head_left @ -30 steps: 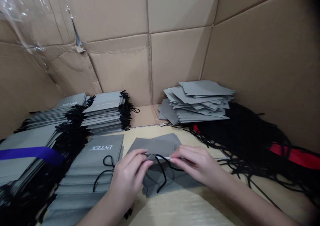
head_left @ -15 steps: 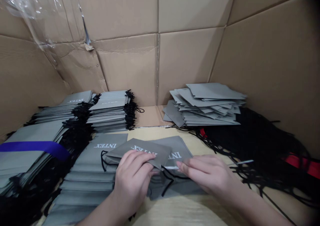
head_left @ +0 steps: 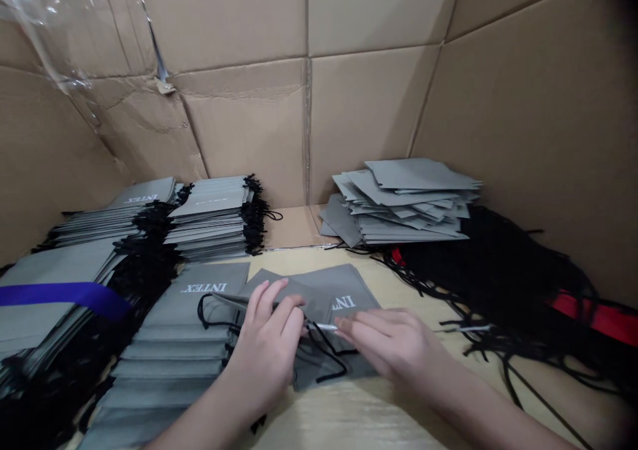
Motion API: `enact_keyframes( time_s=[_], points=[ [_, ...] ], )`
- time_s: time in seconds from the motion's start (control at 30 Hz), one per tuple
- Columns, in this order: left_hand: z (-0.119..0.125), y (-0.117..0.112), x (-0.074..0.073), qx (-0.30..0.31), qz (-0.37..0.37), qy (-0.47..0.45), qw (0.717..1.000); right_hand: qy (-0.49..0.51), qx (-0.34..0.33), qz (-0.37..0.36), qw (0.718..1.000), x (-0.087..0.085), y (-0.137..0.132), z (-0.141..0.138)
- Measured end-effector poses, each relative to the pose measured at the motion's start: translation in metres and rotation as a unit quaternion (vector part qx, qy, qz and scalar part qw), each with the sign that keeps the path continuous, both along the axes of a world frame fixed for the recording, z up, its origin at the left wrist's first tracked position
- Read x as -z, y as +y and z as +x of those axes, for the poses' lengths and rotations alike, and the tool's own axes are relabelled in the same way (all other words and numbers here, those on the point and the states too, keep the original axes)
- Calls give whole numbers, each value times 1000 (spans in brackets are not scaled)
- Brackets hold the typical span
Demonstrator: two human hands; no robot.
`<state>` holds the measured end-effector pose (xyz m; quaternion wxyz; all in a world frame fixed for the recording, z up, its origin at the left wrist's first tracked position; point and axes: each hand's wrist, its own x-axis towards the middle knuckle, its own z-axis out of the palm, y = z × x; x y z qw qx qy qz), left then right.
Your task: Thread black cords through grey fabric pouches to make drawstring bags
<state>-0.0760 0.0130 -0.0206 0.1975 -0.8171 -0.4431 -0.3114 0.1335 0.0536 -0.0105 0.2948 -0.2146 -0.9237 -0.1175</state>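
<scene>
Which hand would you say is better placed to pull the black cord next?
Probably the right hand: its fingertips are at the white tip of the black cord, while the left hand holds the grey pouch.

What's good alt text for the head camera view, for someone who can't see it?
Two bare hands work at a light wooden table: the left hand pinches a grey drawstring pouch while the right hand holds a slim white tool beside black cord. Stacked INTEX pouches lie left, a heap of black cords right.
</scene>
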Motion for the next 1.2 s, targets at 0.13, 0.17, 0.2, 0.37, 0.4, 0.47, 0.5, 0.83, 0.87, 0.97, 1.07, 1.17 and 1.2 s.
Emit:
enact_keyframes(
  time_s=[0.13, 0.17, 0.2, 0.37, 0.4, 0.47, 0.5, 0.83, 0.87, 0.97, 1.07, 1.17, 1.2],
  points=[
    [1, 5, 3, -19, 30, 49, 998, 12, -1, -148, 989, -2, -2, -4],
    [2, 7, 4, -25, 33, 65, 997, 15, 3, -191, 982, -3, -2, -5],
    [2, 8, 4, -30, 34, 83, 996, 20, 7, -234, 972, -4, -2, -5],
    [7, 10, 4, -38, 38, 146, 988, 53, 20, -398, 915, -3, 1, -7],
    [7, 9, 4, -37, 36, 151, 987, 52, 18, -406, 912, -2, 2, -7],
    [8, 10, 5, -35, 29, 155, 987, 40, 13, -389, 920, -2, 2, -6],
    [9, 10, 6, -33, 22, 155, 987, 32, 12, -367, 930, -3, 2, -6],
    [11, 16, 19, -25, -101, 175, 979, -64, 58, -268, 960, 17, 2, -9],
    [11, 17, 20, -27, -106, 173, 979, -56, 55, -285, 955, 20, 4, -10],
    [7, 20, 17, -34, -142, 118, 982, -31, 50, -316, 947, 26, 10, -9],
    [-1, 21, 8, -41, -175, 50, 982, -19, 62, -306, 950, 25, 13, -8],
    [-9, 21, 1, -32, -209, 19, 977, -20, 64, -294, 953, 24, 12, -8],
    [-11, 21, 0, -28, -217, 12, 976, -20, 63, -293, 954, 23, 11, -8]
  ],
)
